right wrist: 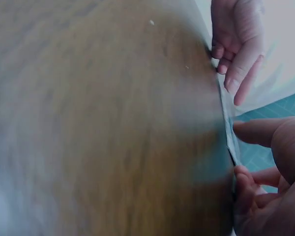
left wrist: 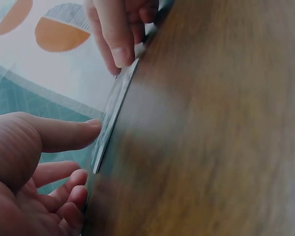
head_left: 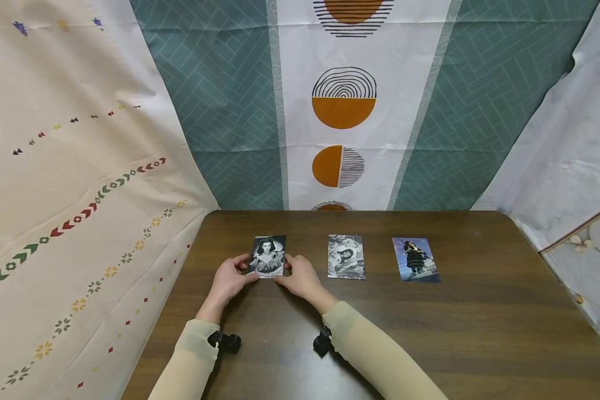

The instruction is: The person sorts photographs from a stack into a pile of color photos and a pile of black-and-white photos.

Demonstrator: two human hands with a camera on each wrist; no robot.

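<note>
Dark wood table (head_left: 480, 333), b&w photo (head_left: 267, 255) upright, long axis front-back, both hands pinching its side edges.

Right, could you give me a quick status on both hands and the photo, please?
Left hand and right hand pinch the leftmost photo by its side edges. Photo low on the table. Middle photo and right photo lie clear.

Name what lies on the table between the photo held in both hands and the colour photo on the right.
A black-and-white photo, shown in the head view.

3 photos in a row on the table (head_left: 480, 333) — hands at the leftmost photo (head_left: 267, 256).
</note>
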